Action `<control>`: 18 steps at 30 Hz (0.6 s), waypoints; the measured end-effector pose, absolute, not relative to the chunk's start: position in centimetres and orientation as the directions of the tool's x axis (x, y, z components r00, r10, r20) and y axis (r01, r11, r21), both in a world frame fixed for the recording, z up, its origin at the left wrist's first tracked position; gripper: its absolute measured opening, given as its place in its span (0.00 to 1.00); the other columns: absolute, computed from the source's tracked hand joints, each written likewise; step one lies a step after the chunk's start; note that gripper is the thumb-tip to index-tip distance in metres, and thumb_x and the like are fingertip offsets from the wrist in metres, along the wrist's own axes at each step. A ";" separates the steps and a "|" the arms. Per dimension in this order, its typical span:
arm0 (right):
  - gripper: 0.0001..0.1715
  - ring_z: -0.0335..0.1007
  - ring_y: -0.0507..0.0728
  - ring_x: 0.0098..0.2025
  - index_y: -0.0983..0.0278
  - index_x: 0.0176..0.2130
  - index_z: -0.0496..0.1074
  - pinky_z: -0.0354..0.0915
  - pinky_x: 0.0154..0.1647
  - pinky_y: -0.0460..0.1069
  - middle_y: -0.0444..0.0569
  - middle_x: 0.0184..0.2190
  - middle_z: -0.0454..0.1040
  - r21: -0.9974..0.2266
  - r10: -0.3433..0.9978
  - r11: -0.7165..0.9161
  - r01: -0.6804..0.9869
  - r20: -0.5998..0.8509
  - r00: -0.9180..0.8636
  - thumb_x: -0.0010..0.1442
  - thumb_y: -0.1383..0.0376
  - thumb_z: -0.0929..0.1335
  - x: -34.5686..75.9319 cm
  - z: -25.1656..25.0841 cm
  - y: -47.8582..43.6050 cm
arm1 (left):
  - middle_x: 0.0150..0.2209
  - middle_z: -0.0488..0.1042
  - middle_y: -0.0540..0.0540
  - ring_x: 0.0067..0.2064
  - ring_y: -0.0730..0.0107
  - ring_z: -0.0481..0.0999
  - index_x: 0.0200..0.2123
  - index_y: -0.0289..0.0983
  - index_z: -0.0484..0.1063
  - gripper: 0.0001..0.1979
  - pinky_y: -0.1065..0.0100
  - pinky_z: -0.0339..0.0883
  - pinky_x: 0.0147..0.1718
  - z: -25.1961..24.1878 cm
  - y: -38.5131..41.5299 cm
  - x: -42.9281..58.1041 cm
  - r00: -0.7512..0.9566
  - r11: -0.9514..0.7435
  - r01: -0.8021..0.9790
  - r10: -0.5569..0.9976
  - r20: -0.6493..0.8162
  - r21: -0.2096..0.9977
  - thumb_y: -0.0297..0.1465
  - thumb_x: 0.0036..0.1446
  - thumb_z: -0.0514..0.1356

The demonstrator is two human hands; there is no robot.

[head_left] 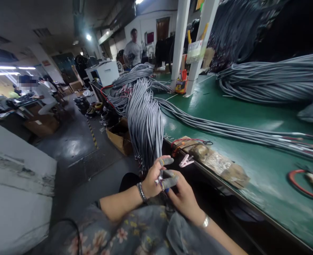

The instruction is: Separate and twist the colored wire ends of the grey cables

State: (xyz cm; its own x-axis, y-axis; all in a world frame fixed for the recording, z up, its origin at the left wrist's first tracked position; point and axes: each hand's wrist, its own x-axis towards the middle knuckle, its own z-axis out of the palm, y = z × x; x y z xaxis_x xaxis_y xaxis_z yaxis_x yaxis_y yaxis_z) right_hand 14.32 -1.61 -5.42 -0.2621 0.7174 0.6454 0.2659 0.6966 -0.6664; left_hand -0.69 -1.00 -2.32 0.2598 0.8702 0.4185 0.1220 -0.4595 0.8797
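Your left hand (151,180) and right hand (185,199) meet just above your lap, fingertips together, and both are pinched on the wire ends (160,182), a small tuft of thin coloured strands caught between them. Grey finger covers (169,178) sit on the fingertips doing the pinching, and one more covered finger of your left hand sticks out above the grip. How tightly each hand squeezes is hard to tell through the blur. A bracelet (141,191) sits on your left wrist. Just beyond your left hand, a thick cable bundle (145,122) hangs over the edge of the green table (265,170). A pink clip (186,161) lies on that edge, just past your fingertips. Well off beyond your right hand rests a red-handled tool (305,184). A cardboard box (118,137) stands on the floor beyond your left hand.
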 end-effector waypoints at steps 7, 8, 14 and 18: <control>0.17 0.77 0.57 0.40 0.59 0.45 0.71 0.74 0.38 0.50 0.51 0.40 0.77 -0.621 0.652 0.757 0.205 0.697 -0.298 0.58 0.73 0.63 13.0 -4.9 -0.8 | 0.61 0.62 0.35 0.61 0.52 0.65 0.61 0.37 0.60 0.32 0.54 0.61 0.59 -2.7 -1.2 -1.7 0.329 -0.516 0.140 0.829 0.452 0.845 0.44 0.58 0.61; 0.17 0.77 0.57 0.40 0.59 0.46 0.71 0.74 0.38 0.50 0.51 0.40 0.77 -0.629 0.659 0.751 0.204 0.692 -0.294 0.59 0.73 0.62 13.2 -5.0 -0.8 | 0.60 0.64 0.35 0.60 0.53 0.66 0.61 0.37 0.61 0.31 0.54 0.62 0.59 -2.9 -1.2 -2.0 0.339 -0.535 0.146 0.817 0.466 0.832 0.43 0.58 0.61; 0.11 0.77 0.58 0.38 0.59 0.43 0.73 0.73 0.39 0.51 0.50 0.37 0.79 -0.747 0.782 0.624 0.230 0.596 -0.185 0.62 0.65 0.63 14.4 -5.8 -1.4 | 0.55 0.72 0.36 0.49 0.60 0.76 0.52 0.36 0.71 0.21 0.61 0.71 0.48 -2.9 -1.5 -4.3 0.277 -0.551 0.227 0.827 0.489 0.803 0.41 0.60 0.59; 0.12 0.77 0.60 0.37 0.58 0.38 0.75 0.73 0.39 0.53 0.50 0.35 0.80 -0.865 0.889 0.452 0.219 0.416 -0.190 0.61 0.58 0.65 14.7 -6.2 -1.2 | 0.34 0.79 0.41 0.28 0.70 0.77 0.42 0.34 0.76 0.21 0.65 0.72 0.34 -1.3 -1.0 -5.1 0.053 -0.349 0.196 0.937 0.346 0.916 0.46 0.62 0.55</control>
State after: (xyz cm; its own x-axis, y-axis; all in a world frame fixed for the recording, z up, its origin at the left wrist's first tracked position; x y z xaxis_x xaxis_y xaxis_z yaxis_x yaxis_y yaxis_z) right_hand 14.68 -1.24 -6.19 -0.1900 0.8892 0.4163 0.2186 0.4517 -0.8650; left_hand -5.08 -0.98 -1.33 0.0530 0.9369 0.3456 0.1963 -0.3491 0.9163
